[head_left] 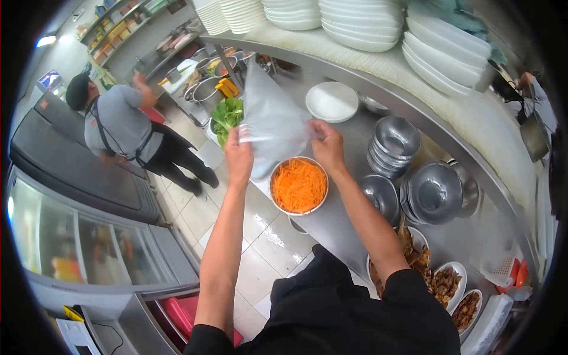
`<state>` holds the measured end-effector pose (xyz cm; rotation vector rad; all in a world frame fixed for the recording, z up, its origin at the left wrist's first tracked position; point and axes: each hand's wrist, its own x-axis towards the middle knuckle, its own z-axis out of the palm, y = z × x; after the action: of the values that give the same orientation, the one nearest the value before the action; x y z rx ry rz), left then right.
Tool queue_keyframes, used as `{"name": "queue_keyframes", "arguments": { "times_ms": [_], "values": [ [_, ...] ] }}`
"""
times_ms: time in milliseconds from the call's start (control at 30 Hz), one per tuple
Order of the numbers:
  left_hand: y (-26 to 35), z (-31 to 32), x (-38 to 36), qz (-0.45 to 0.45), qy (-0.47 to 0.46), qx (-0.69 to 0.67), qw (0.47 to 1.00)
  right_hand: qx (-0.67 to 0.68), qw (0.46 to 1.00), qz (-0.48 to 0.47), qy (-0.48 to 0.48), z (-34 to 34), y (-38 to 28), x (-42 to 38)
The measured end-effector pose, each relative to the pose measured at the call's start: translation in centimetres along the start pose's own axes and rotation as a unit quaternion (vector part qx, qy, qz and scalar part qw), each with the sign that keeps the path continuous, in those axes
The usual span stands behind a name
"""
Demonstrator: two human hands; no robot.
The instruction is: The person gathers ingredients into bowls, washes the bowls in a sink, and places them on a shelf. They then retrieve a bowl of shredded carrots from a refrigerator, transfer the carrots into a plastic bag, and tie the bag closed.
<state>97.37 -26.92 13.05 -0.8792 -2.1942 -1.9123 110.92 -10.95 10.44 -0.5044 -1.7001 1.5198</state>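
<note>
Stretched between my two hands is a clear plastic bag [273,112], held up above the steel counter. My left hand [239,155] has its fingers closed on the bag's left edge. At the bag's right edge, my right hand [325,144] pinches the plastic. Just below the bag, a round bowl of shredded carrot [299,186] rests at the counter's edge. Leafy greens [227,118] lie left of the bag, partly behind it. An empty white plate [332,102] is on the counter beyond my right hand.
Steel bowls [436,192] are stacked on the counter [346,219] at right, near dishes of cooked food [445,285]. White plates [358,23] line the shelf above. A person [127,121] stands at left by the refrigerators. Another person [535,97] is partly visible at far right.
</note>
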Motion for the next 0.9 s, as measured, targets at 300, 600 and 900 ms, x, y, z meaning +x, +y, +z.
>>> {"name": "queue_keyframes", "arguments": {
  "times_ms": [300,600,900],
  "values": [
    [-3.0,4.0,4.5,-0.192,-0.085,0.055,0.976,-0.379,0.862,0.004,-0.336,0.7,0.2,-6.0],
    [-3.1,9.3,10.2,-0.357,-0.345,-0.203,0.844,-0.523,0.789,0.069,-0.316,3.9,1.5,-8.6],
    [-7.7,12.3,7.8,-0.154,-0.463,-0.016,0.873,-0.529,0.816,0.117,-0.199,5.7,2.7,-9.5]
  ]
}}
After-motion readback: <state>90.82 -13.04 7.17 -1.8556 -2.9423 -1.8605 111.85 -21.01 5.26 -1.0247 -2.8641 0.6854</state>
